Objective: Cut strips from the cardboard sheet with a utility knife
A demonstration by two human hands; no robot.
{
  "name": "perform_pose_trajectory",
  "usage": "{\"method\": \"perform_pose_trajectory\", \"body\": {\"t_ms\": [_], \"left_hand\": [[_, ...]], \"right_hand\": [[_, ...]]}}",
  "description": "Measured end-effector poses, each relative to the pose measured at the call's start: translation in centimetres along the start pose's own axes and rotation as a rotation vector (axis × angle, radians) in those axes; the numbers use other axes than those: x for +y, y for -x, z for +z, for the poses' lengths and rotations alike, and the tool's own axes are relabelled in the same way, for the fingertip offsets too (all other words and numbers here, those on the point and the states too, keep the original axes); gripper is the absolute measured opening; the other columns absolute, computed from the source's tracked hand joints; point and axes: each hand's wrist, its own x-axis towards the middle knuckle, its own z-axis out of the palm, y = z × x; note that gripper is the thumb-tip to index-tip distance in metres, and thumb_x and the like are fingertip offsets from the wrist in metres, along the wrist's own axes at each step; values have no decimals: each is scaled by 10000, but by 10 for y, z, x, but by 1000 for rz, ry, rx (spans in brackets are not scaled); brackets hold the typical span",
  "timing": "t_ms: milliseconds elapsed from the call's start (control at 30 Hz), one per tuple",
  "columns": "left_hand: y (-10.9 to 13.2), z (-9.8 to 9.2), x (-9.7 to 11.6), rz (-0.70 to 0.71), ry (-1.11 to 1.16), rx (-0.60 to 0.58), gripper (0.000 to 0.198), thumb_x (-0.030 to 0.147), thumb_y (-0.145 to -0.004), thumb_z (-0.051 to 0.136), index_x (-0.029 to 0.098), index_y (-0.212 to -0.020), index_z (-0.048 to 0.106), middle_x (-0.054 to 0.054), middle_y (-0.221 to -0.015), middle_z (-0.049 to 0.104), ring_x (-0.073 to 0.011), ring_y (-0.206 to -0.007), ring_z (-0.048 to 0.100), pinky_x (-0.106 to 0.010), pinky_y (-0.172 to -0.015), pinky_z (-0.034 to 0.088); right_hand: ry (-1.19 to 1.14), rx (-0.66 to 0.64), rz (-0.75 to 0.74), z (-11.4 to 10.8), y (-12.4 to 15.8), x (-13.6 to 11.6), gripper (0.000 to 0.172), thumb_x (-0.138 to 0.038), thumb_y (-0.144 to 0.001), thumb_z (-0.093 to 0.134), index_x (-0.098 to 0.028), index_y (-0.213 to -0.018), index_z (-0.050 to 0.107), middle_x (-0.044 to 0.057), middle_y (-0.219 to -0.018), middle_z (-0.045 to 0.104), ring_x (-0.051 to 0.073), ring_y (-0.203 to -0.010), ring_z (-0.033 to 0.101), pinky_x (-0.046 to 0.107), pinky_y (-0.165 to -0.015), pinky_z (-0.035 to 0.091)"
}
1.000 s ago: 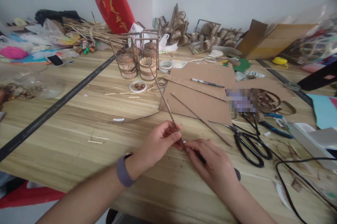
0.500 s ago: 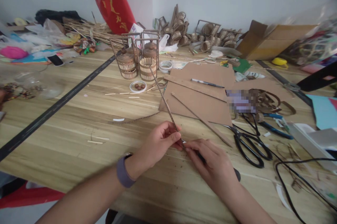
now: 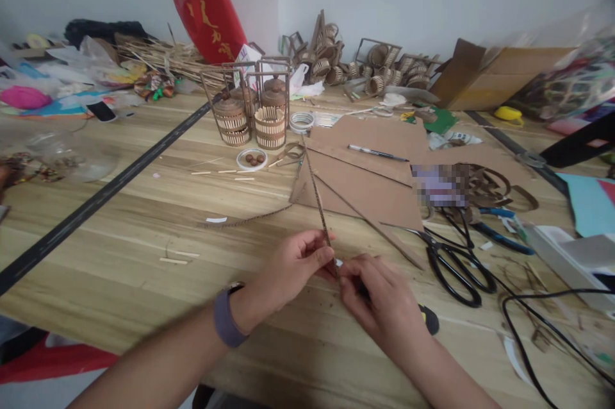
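Note:
My left hand [image 3: 305, 261] pinches a long, thin brown cardboard strip [image 3: 319, 200] near its lower end. The strip points up and away from me, over the edge of a cardboard sheet [image 3: 375, 140]. Close beside it, my right hand [image 3: 379, 297] is closed, its thumb and forefinger at a small white piece [image 3: 339, 263] against the strip's lower end. Under the right hand lies a tool with a black and yellow handle [image 3: 429, 319], mostly hidden. Another brown strip [image 3: 369, 220] lies diagonally on the sheet and table.
Black-handled scissors [image 3: 456, 271] and blue-handled pliers [image 3: 507, 229] lie to the right. Beyond the hands stand small slatted baskets [image 3: 270, 127] in frames, with a tape roll [image 3: 252, 159] around several brown beads. A pen [image 3: 378, 152] rests on the cardboard. A black cable [image 3: 523, 332] runs at the right.
The cardboard strip has swung: its far end moved right and nearer, from in front of the basket to the cardboard sheet's edge. Both hands shifted slightly, still close together.

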Motion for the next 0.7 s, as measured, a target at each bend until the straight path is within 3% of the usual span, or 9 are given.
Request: {"method": "perform_pose_trajectory", "body": {"t_ms": [233,333,467,700], "left_hand": [[1,0,2,-5,-120,-64,608,694,-766,700,132,-980,615,16,-696,620,-115,-594,581,-232,-580,471],[1,-3,1,-3,-298,-7,544,700,-831,618,158,-810,572,15,-632,597,-113,-547,539,-230,-533,413],[6,-3,3,74,-596,56,472,590,-938,530,186,-694,506,10,-613,578,-126,-579,526,-249,-566,373],[18,4,8,326,-970,-54,243,273,-1028,415,178,-848,547,-10,-789,603,-153,-738,556,-264,-674,395]], "right_hand": [[-4,8,-12,1,0,-1,146,-107,-908,492,-235,-839,501,-26,-682,621,140,-601,584,274,-598,432],[-2,19,-4,0,1,0,139,-107,-902,497,-234,-847,506,-22,-686,619,143,-600,583,276,-602,434],[11,39,4,-2,0,1,135,-103,-888,506,-235,-863,509,-18,-688,620,151,-609,586,279,-605,434],[10,47,-3,-5,-3,1,161,-87,-882,501,-244,-848,485,-31,-681,604,139,-610,566,268,-610,419]]}}
